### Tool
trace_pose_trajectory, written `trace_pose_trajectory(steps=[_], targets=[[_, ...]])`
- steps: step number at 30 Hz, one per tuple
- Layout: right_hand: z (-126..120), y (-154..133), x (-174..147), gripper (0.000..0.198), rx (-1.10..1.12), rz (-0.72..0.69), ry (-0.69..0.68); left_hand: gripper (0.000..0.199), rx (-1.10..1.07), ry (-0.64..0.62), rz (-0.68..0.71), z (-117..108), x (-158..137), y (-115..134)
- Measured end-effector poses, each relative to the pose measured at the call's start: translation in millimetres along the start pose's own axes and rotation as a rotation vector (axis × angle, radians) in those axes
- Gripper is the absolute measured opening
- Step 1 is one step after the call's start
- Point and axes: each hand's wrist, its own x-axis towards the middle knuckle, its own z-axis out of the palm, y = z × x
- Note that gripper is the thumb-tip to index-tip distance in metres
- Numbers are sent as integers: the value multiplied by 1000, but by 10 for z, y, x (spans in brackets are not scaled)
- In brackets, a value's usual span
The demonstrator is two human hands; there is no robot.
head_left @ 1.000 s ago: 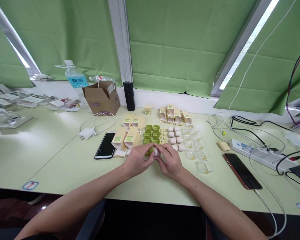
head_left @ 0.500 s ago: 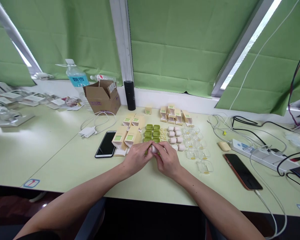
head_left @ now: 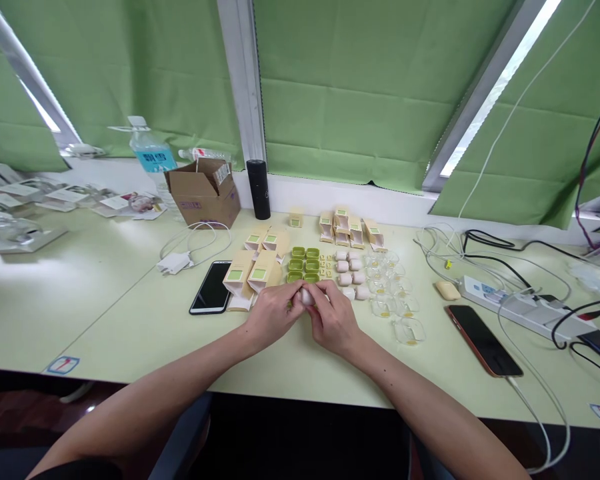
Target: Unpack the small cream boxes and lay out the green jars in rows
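Fingers and thumbs of my left hand [head_left: 275, 310] and my right hand [head_left: 334, 319] pinch one small pale pink rounded piece [head_left: 307, 297] between them, above the table's near middle. Just behind my hands sit rows of small green square trays [head_left: 296, 265], the nearest partly hidden by my fingers. To their right lie tiny yellowish pieces [head_left: 323, 265], then two columns of similar pale pink pieces [head_left: 344, 266]. Clear plastic covers [head_left: 409, 331] with yellow spots stand farther right. Left of my hands are several cream folded cartons [head_left: 239, 275] with green labels.
A phone [head_left: 210, 288] lies left of the cartons. Another phone [head_left: 484, 341], a power strip [head_left: 525, 313] and tangled cables are on the right. Behind stand a cardboard box [head_left: 203, 199], a black flask [head_left: 259, 189], a water bottle [head_left: 153, 150] and more cartons [head_left: 341, 229].
My view has shifted very slightly. Both hands stay together on the pale pink piece, with a small shift of the fingers that leaves more of it showing.
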Motion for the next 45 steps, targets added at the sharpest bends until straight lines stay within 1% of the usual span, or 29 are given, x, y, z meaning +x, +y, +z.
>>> trace_pose_trajectory(steps=[6,14,17,20,22,24,29,35,38,40,42,44,45], targets=[[-17,28,-40,36,81,27,6,29,-104,-9,0,-17,5,-12],[-2,9,-51,33,122,73,8,28,-122,-54,-45,-17,4,1],[-31,37,-47,33,166,112,1,28,-182,-46,-7,-19,4,-14],[-73,67,-41,34,227,160,-3,36,-245,-58,57,-12,5,-55],[-91,77,-38,34,278,195,-12,41,-278,-74,64,2,5,-90],[-97,78,-35,32,328,225,-15,41,-310,-83,48,20,3,-117],[-79,76,-35,31,381,262,13,37,-326,-47,-16,39,9,-86],[-73,43,-23,31,360,251,33,34,-311,-9,-33,11,15,26],[-68,28,-16,30,356,250,40,34,-301,8,-37,9,8,25],[-88,56,-1,27,366,292,88,35,-294,19,-64,9,9,-19],[-153,129,37,25,386,385,172,36,-288,31,-119,3,21,-88],[-268,232,102,26,394,492,246,37,-290,42,-174,-5,40,-151],[-341,286,142,26,363,516,286,37,-297,45,-193,-7,49,-173]])
